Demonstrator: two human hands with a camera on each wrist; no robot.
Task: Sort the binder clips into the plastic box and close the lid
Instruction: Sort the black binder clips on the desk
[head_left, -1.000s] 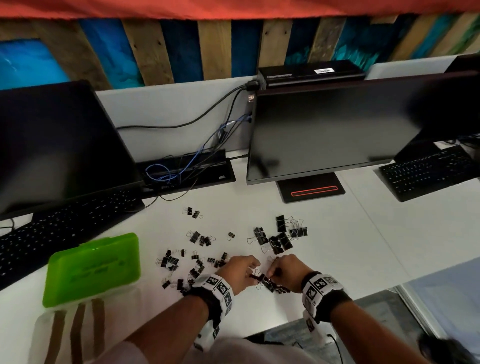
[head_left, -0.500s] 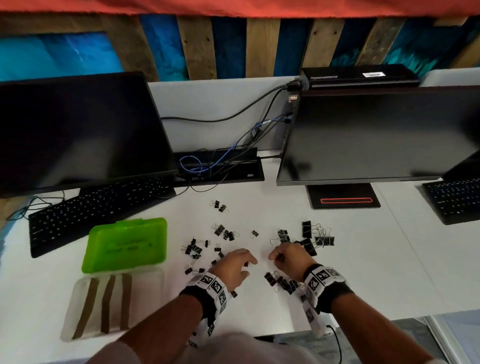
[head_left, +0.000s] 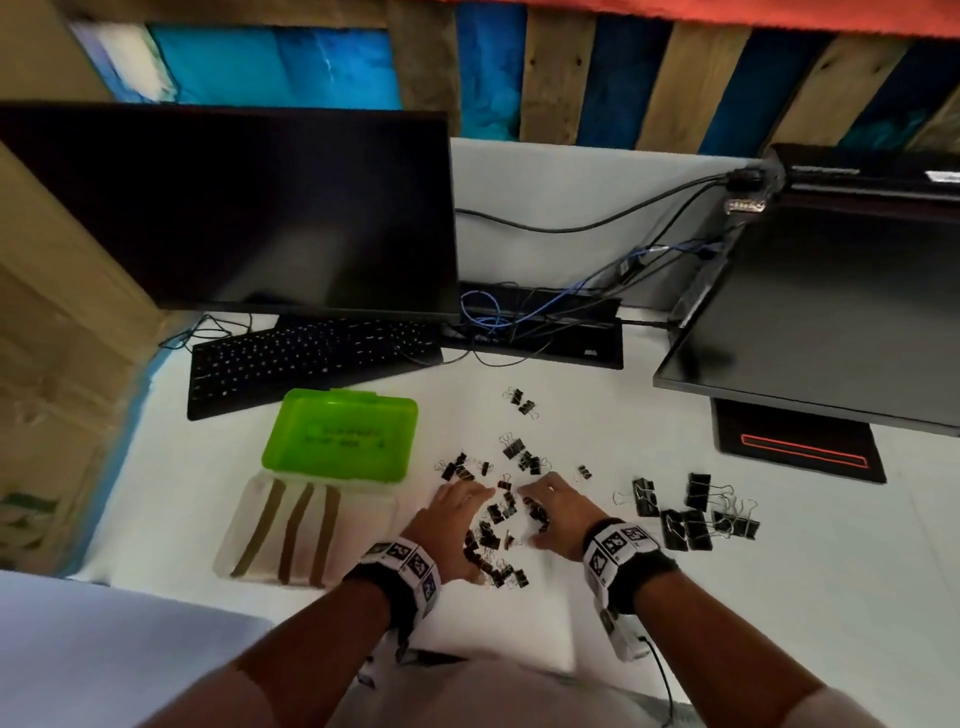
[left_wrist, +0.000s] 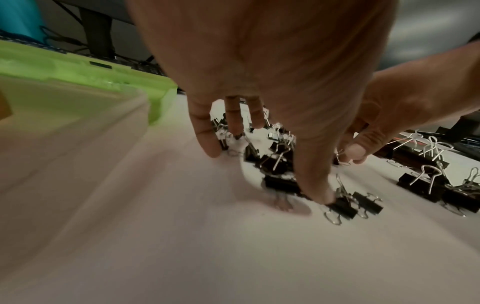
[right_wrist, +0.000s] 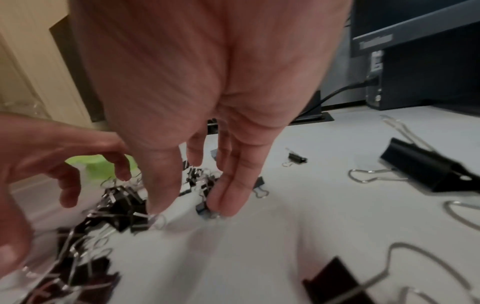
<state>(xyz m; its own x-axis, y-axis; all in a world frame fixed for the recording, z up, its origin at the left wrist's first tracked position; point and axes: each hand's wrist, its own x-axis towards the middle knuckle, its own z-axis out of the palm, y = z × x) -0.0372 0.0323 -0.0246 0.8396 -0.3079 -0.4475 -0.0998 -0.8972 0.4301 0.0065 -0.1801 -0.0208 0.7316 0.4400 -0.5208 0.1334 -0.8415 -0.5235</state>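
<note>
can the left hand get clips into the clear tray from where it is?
Probably yes. The left hand is over the small clips, and the clear tray lies open just to its left with bare desk between. The green lid is folded back behind the tray, out of the way.

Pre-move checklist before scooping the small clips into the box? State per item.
1. Box open: ok. The green lid is folded back and the clear tray lies exposed.
2. Tray compartments free: cannot tell; brown dividers show, the contents are blurred.
3. Small clips gathered: ok, mostly piled between the left hand and the right hand; a few strays lie farther back.
4. Large clips kept apart: ok, grouped right of the right hand.
5. Firm grip on clips: not ok. Fingers are spread on the pile, nothing lifted.
6. Path to tray clear: ok.
</note>
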